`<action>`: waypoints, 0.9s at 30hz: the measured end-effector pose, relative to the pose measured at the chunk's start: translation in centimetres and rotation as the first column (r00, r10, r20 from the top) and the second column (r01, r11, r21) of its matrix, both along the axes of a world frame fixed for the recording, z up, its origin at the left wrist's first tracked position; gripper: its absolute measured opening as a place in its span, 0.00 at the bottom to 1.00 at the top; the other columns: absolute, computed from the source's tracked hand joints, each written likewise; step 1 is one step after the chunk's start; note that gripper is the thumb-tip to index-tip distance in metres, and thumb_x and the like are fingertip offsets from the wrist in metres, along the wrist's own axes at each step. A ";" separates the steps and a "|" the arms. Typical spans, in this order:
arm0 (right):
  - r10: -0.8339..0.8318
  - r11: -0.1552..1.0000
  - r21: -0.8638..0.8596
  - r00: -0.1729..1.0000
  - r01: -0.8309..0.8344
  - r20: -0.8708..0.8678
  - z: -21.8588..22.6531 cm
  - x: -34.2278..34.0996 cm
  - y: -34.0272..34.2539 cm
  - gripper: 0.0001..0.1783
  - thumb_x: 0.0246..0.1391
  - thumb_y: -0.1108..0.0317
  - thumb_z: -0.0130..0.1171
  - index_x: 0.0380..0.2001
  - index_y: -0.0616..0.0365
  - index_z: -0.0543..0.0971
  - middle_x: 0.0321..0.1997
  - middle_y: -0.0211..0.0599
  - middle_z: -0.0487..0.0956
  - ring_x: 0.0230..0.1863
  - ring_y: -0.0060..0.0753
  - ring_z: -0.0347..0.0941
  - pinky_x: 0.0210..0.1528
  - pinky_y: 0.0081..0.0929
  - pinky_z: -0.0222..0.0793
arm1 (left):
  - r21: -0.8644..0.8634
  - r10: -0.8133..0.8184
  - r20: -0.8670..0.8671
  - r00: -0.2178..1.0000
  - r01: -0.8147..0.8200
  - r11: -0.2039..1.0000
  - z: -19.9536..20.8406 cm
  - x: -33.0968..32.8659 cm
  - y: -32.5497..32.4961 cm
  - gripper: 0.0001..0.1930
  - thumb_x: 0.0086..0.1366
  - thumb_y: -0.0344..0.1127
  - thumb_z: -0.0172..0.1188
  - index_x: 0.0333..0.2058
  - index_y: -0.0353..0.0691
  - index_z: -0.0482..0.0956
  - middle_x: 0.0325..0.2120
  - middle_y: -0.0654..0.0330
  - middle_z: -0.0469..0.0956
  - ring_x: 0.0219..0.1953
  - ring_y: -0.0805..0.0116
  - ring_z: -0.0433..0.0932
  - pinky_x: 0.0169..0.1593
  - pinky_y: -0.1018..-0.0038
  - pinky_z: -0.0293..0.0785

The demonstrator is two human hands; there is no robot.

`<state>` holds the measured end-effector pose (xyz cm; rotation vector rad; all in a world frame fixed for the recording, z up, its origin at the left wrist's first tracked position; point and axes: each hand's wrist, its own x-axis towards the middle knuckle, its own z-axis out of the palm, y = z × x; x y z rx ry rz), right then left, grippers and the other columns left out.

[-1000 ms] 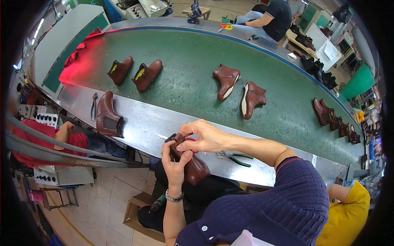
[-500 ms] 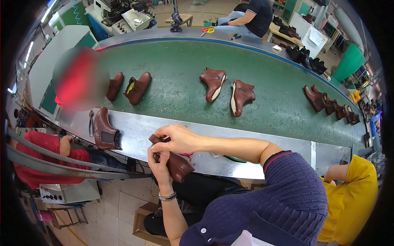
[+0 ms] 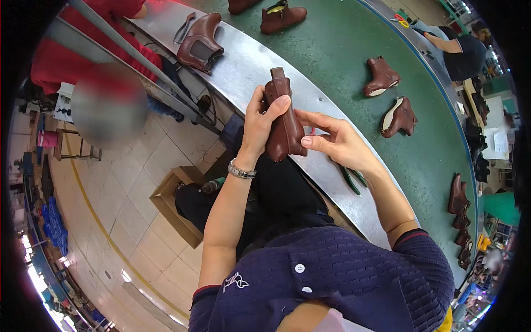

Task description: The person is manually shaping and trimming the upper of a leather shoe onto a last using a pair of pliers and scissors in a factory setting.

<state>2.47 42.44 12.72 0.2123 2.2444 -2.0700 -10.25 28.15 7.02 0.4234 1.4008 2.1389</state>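
Just above the middle of the view, toward 12 o'clock, the reddish-brown smooth leather ankle boot (image 3: 286, 133) is held in the air, its tab at 12 o'clock and its wider end at 6. The left hand (image 3: 260, 122) grips it, thumb across the leather and fingers around the far side. The right hand (image 3: 334, 141) is half-curled at 3 o'clock, thumb tip at the boot's lower edge; whether it presses there, I cannot tell. The main risk, I think, is that the left hand alone bears the weight: if this grip becomes loose, the polished leather could slide down to the black-clothed lap (image 3: 282, 193), or farther to the pale tiled floor (image 3: 133, 221). A thumbnail pushed too hard could also mark the surface. At 4 o'clock from the boot, green-handled pliers (image 3: 349, 180) lie on the shiny metal ledge (image 3: 243, 61), near the right forearm; a careless swing that way could knock them, or scratch the boot against them.
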 end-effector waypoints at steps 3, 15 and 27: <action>0.040 0.999 -0.032 0.999 -0.039 0.035 -0.1 -0.3 0.1 0.39 0.52 0.58 0.68 0.62 0.66 0.67 0.63 0.50 0.68 0.64 0.38 0.66 0.61 0.33 0.67 | 0.009 0.009 0.021 1.000 -0.009 1.000 -0.1 0.3 -0.2 0.18 0.60 0.45 0.67 0.37 0.41 0.70 0.30 0.66 0.72 0.30 0.81 0.70 0.34 0.82 0.71; 0.114 0.839 0.521 0.987 -0.157 0.114 2.4 -0.5 -0.5 0.31 0.38 0.54 0.75 0.43 0.66 0.80 0.35 0.53 0.82 0.34 0.50 0.80 0.37 0.37 0.74 | -0.109 0.039 -0.120 0.992 -0.052 0.993 1.0 1.9 0.0 0.20 0.58 0.46 0.68 0.35 0.38 0.71 0.29 0.64 0.73 0.29 0.80 0.72 0.34 0.80 0.71; 0.096 0.884 0.465 0.949 0.057 -0.301 -2.9 0.3 -0.7 0.54 0.36 0.56 0.77 0.65 0.62 0.63 0.62 0.50 0.71 0.57 0.42 0.73 0.59 0.36 0.69 | -0.052 -0.025 -0.030 0.999 0.024 0.998 -0.1 -0.6 0.1 0.22 0.72 0.57 0.44 0.40 0.41 0.71 0.34 0.65 0.73 0.34 0.82 0.70 0.39 0.81 0.71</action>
